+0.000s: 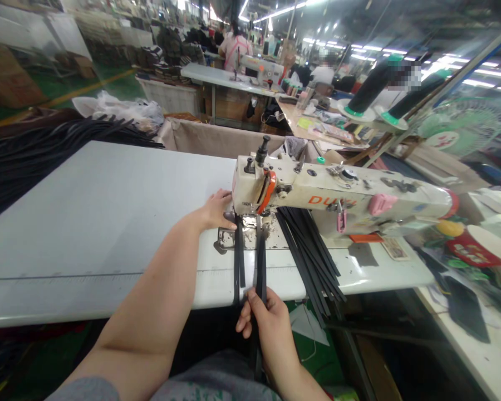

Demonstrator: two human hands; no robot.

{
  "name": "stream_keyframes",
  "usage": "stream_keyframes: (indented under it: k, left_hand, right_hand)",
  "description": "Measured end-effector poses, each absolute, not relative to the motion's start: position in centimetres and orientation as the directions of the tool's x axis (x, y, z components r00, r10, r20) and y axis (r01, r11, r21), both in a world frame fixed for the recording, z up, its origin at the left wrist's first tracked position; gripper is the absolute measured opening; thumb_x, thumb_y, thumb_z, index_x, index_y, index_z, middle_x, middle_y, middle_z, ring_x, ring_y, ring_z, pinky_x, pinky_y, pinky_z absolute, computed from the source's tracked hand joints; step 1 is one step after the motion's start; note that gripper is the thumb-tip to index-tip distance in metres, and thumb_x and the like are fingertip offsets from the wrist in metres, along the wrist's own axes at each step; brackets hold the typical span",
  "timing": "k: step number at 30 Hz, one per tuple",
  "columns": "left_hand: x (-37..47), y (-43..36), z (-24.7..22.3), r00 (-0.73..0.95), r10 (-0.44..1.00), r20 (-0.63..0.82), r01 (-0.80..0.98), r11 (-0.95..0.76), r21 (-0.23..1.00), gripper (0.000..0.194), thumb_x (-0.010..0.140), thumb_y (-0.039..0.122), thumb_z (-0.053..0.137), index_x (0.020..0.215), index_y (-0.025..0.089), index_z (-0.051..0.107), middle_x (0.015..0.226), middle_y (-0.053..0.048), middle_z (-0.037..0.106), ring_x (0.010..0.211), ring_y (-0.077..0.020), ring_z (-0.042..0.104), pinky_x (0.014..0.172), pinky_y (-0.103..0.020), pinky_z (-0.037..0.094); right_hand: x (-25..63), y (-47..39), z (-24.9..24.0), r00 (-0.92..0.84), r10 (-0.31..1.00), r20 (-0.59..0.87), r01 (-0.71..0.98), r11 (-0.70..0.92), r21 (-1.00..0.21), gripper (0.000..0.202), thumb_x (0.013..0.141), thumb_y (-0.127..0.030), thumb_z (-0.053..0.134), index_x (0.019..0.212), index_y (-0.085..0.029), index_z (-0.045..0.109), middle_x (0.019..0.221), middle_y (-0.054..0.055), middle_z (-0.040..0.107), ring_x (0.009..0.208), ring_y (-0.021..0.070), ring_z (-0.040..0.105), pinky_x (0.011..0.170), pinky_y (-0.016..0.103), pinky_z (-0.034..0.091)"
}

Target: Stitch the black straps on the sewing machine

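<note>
My right hand, in front of the table's edge, is closed around black straps that run up to the presser foot of a sewing machine. Their lower ends hang down toward my lap. My left hand lies just left of the machine head, fingers stretched out and thumb apart, near the needle plate. Beside the thumb, another black strap runs down over the front edge. The left fingertips are partly hidden behind the machine head.
Right of the needle, a bundle of black strips hangs over the edge. More black strips are heaped at the far left. Thread cones and a fan stand at right. A person sits farther back.
</note>
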State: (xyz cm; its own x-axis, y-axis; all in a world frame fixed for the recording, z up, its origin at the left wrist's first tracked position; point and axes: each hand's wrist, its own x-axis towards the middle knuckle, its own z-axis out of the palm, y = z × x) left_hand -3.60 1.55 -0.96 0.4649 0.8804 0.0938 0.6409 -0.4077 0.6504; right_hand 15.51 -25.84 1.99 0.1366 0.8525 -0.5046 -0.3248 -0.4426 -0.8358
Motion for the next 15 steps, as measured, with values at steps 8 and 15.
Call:
stream_keyframes:
  k: [8, 15]
  left_hand:
    - [-3.7, 1.8, -1.3, 0.48, 0.875, 0.057, 0.673, -0.41, 0.616, 0.1, 0.056, 0.049, 0.105, 0.147, 0.022, 0.073, 0.164, -0.015, 0.058, 0.158, -0.0499, 0.047, 0.137, -0.064, 0.035]
    - [-4.0, 1.4, -0.3, 0.464, 0.876, 0.13, 0.501, -0.38, 0.777, 0.056, 0.072, 0.033, 0.086, 0.127, 0.022, 0.081, 0.142, -0.009, 0.077, 0.138, -0.0397, 0.067, 0.126, -0.055, 0.052]
  right_hand:
    - [15.4, -25.8, 2.1, 0.145, 0.845, -0.514, -0.34, -0.445, -0.828, 0.073, 0.064, -0.082, 0.097, 0.08, -0.019, 0.064, 0.056, -0.005, 0.068, 0.042, 0.012, 0.066, 0.038, 0.018, 0.046]
    - [15.8, -26.5, 1.8, 0.154, 0.847, -0.508, -0.322, -0.443, -0.837, 0.071, 0.068, -0.082, 0.096, 0.087, -0.02, 0.065, 0.058, -0.005, 0.069, 0.043, 0.0124, 0.065, 0.039, 0.019, 0.045]
